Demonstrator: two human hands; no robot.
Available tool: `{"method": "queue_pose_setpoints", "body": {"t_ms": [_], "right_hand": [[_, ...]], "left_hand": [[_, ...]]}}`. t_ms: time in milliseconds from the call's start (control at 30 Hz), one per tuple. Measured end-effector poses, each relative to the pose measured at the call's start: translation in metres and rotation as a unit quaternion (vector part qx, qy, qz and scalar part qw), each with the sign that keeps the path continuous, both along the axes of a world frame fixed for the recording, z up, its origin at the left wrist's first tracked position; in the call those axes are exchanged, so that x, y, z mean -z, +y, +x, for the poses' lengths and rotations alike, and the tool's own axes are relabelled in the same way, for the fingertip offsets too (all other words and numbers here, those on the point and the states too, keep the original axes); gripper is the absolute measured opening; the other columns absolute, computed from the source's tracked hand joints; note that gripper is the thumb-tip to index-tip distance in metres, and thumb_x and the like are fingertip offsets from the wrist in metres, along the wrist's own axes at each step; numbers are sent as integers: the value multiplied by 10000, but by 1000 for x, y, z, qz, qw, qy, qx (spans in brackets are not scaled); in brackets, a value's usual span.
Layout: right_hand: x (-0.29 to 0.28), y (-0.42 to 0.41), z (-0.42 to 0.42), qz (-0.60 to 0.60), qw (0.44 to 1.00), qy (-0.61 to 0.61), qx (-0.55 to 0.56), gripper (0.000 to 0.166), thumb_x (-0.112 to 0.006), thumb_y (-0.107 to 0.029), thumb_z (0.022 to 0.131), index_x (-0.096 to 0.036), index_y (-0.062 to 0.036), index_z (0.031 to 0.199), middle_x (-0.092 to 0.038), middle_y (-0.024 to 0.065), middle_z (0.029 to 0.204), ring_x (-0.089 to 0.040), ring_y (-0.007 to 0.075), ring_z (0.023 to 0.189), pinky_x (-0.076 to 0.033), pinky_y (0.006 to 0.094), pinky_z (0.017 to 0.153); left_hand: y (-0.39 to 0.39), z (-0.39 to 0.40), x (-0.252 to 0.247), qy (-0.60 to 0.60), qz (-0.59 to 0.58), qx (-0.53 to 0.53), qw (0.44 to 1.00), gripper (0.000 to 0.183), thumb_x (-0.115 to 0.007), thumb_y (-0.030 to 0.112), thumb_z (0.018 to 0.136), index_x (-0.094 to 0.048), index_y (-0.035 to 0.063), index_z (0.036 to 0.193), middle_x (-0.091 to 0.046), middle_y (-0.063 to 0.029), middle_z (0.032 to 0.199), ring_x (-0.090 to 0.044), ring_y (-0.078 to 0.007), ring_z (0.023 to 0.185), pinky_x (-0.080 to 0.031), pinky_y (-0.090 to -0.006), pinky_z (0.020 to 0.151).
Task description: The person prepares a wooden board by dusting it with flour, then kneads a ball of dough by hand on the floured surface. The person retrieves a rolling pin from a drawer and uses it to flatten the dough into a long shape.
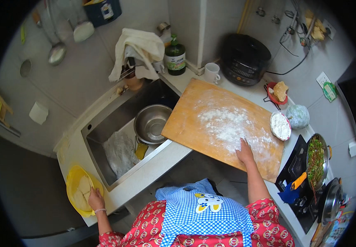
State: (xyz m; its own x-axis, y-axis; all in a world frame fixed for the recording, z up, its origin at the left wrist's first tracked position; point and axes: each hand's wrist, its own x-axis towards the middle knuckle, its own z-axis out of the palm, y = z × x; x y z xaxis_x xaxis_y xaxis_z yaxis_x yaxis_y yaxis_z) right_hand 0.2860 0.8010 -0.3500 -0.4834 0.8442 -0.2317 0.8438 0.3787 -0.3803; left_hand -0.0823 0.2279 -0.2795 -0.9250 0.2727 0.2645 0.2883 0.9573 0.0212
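Note:
My left hand (96,200) grips the near right rim of a yellow plastic basin (70,179) on the counter's left end. Several pale lumps of dough (80,193) sit inside it. My right hand (245,152) reaches over the near edge of a wooden board (185,114), fingers spread and holding nothing. Its fingertips are at the edge of a patch of loose white flour (226,122). A bowl of white flour (280,126) stands at the board's right edge.
Left of the board is a sink with a metal basin (153,123). A rice cooker (246,58) and a white mug (211,72) stand behind the board. To the right, a pan of chopped greens (316,160) sits on the black stove (293,166), near a lidded pot (332,202).

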Motion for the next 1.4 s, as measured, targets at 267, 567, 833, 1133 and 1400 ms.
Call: {"method": "queue_pose_setpoints", "body": {"t_ms": [267, 567, 833, 1133, 1400], "right_hand": [[-2, -3, -7, -16, 998, 50, 17, 637, -610, -220, 795, -365, -17, 1347, -374, 237, 1377, -357, 371, 1277, -287, 424, 1069], [-11, -9, 7, -40, 994, 105, 14, 601, -611, -227, 803, -395, -13, 1320, -445, 244, 1308, -424, 380, 1213, -354, 419, 1021], [-37, -11, 52, 0, 951, 281, 129, 430, -609, -210, 828, -510, 15, 1182, -542, 243, 1148, -517, 376, 1085, -419, 396, 921], [-17, -16, 134, 21, 931, 307, 196, 414, -608, -176, 830, -494, 5, 1185, -560, 214, 1116, -568, 331, 1004, -460, 374, 845], [12, -24, 95, -327, 836, 419, 134, 446, -492, -32, 889, -428, -62, 1330, -587, 26, 1030, -557, 79, 821, -476, 214, 710]], "left_hand": [[47, -14, -69, -143, 398, 72, 903, 243, -567, 101, 892, -570, -64, 1070, -652, -101, 846, -609, -152, 715, -482, -280, 634], [256, 73, -160, -364, 520, 266, 725, 274, -591, 134, 887, -570, -49, 1090, -623, -30, 924, -570, -86, 793, -452, -215, 706], [483, 123, -116, -613, 673, 206, 359, 349, -569, 271, 908, -558, 10, 1141, -634, -81, 1080, -613, -202, 952, -479, -353, 859], [560, 195, 29, -730, 607, -13, 315, 582, -330, 573, 930, -527, 125, 1245, -563, -80, 1252, -521, -277, 1149, -396, -456, 991], [554, 214, 19, -715, 615, -102, 317, 630, -263, 590, 931, -498, 119, 1278, -514, -84, 1314, -478, -299, 1204, -350, -481, 1030]]}}
